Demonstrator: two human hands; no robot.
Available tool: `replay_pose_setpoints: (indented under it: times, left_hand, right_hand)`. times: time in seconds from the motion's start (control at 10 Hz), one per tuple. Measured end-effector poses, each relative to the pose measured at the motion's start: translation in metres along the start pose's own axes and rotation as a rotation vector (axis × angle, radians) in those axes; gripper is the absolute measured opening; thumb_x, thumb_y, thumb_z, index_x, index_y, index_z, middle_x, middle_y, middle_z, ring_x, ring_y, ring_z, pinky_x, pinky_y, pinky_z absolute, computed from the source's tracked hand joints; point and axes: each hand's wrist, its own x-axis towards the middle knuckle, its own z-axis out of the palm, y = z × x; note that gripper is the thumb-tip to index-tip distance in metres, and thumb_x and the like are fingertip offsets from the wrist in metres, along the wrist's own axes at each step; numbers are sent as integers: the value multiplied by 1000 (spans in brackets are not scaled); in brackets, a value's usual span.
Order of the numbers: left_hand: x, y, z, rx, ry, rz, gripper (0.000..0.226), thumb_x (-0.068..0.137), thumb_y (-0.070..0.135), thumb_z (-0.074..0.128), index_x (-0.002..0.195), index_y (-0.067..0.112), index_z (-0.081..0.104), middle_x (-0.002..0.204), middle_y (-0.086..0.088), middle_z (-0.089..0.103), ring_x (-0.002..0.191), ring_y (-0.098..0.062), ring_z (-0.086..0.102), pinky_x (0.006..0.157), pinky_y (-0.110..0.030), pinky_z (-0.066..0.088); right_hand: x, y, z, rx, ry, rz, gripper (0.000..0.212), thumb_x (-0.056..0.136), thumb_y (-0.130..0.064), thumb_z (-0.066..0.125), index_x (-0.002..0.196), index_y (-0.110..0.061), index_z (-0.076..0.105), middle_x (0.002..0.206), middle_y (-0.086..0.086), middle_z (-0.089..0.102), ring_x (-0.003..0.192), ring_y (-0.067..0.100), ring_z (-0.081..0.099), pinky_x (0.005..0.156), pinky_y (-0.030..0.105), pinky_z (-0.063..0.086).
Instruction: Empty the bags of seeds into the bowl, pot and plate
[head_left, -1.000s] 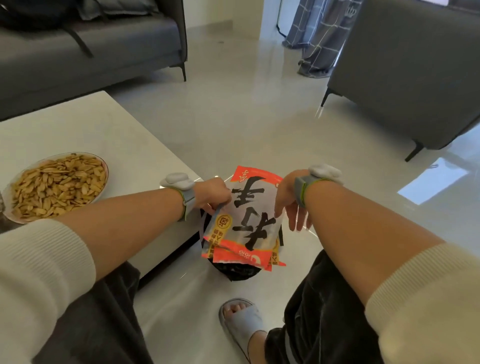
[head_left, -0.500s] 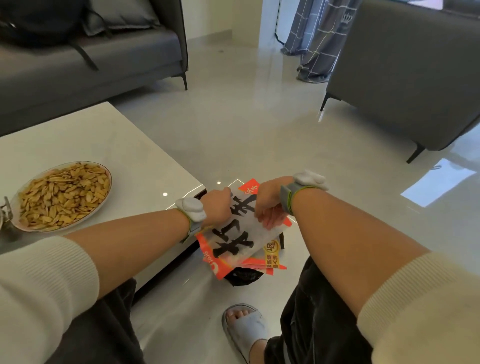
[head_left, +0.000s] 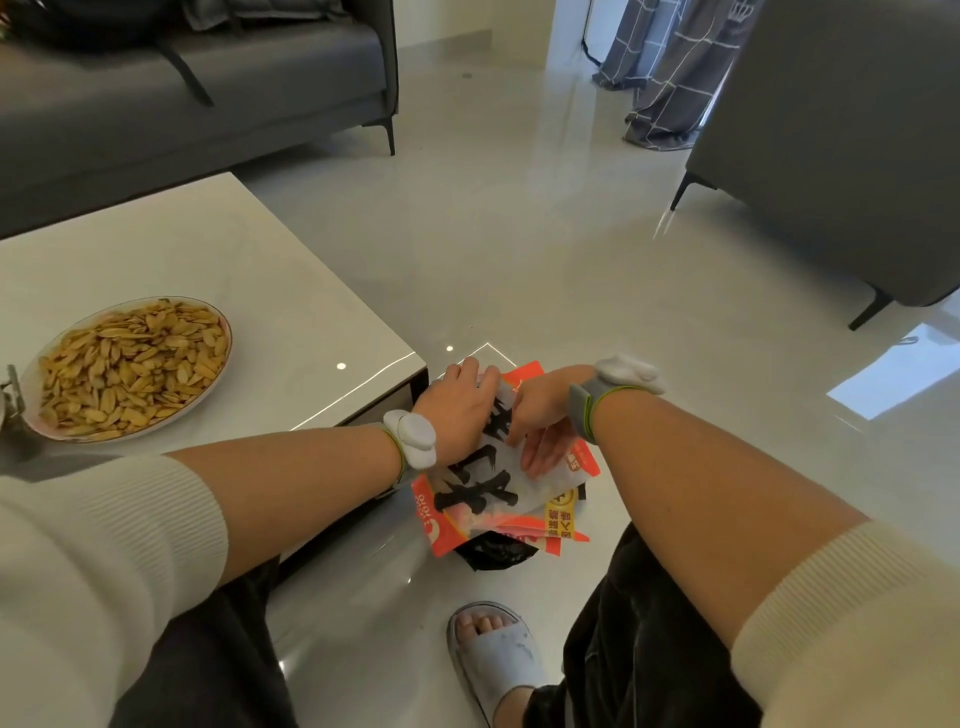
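Floor (head_left: 519, 218): pale glossy tile, filling the centre and right of the frame.

Sofa (head_left: 156, 93): grey, upper left. A second grey seat (head_left: 841, 156) stands at upper right, with checked curtain (head_left: 670, 73) beside it.

Surface (head_left: 208, 270): white low top, left of frame, its near corner just beside the hands.

Plate (head_left: 224, 332): oval, pale-rimmed, on the surface at centre left, heaped with tan seeds (head_left: 130, 364). A metal item at the far left edge is cut off and cannot be identified.

Seed bags (head_left: 488, 499): flat packets, red-orange borders, white panels with large black characters, stacked in a sheaf at lower centre of frame, off the surface corner and above a black bag (head_left: 493, 553) on the floor.

Left hand (head_left: 457, 410): palm down over the upper left of the bags, grip closed on their edge; white wrist device.

Right hand (head_left: 540, 415): on the upper right of the bags, thumb and fingers pinching the top packet, remaining fingers spread flat on it; grey wrist strap.

Slipper (head_left: 493, 660): pale, on a foot, bottom centre.
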Motion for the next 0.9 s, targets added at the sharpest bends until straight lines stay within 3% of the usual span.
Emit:
replay_pose_setpoints:
  times: [0.1,0.2,0.3,0.4,0.5,0.7,0.8,0.9]
  left_hand:
    - [0,-1,-6,-125,23,-16,52,84,5,73,129,10,47,123,-14,47,104,-30,53,79,-43,56]
    - [-5,-6,-14,-135,56,27,45,86,-1,69,125,8,51,122,-15,49,104,-31,53,72,-39,49]
    - [-12,-11,-18,-220,62,47,38,89,-5,63,124,7,54,122,-14,50,103,-31,53,75,-45,53]
    - [-17,-12,-33,-405,80,-44,37,92,-7,57,126,6,58,123,-13,54,102,-29,57,83,-44,53]
    - [-16,-12,-51,-562,102,-173,32,95,0,56,125,7,61,119,-11,61,103,-28,62,89,-42,53]
    - [-37,-42,-106,-804,157,-404,28,95,5,55,121,12,62,106,-7,71,94,-23,65,81,-37,54]
    - [-57,-61,-131,-878,210,-479,27,95,5,56,121,11,63,102,-5,68,91,-21,62,73,-31,47]
    - [-69,-87,-146,-972,305,-604,25,93,5,55,115,15,63,107,-8,70,98,-27,67,83,-38,56]
  right_hand:
    - [-10,-5,1,14,23,-44,35,107,-8,60,133,15,60,91,25,78,61,25,78,64,36,67]
    - [-23,-10,2,-34,72,-117,30,105,-5,62,128,14,65,106,27,78,60,20,76,72,32,65]
    - [-34,-17,4,-64,125,-164,23,101,-2,67,118,13,70,98,26,79,58,20,75,66,31,67]
    - [-46,-29,3,-174,358,-254,18,99,-3,65,107,9,75,89,23,80,57,22,73,65,34,66]
    - [-49,-39,-5,-187,580,-333,18,100,-1,56,105,7,71,85,23,79,67,31,79,69,45,68]
    - [-71,-83,17,-183,592,-494,20,100,-6,56,119,-8,63,108,17,73,90,30,79,80,45,67]
    - [-83,-114,30,-140,627,-587,21,98,-6,56,117,-12,62,113,16,69,97,32,77,82,47,66]
    - [-89,-152,41,-38,636,-698,20,97,-6,53,112,-16,61,118,18,69,102,36,74,85,51,65]
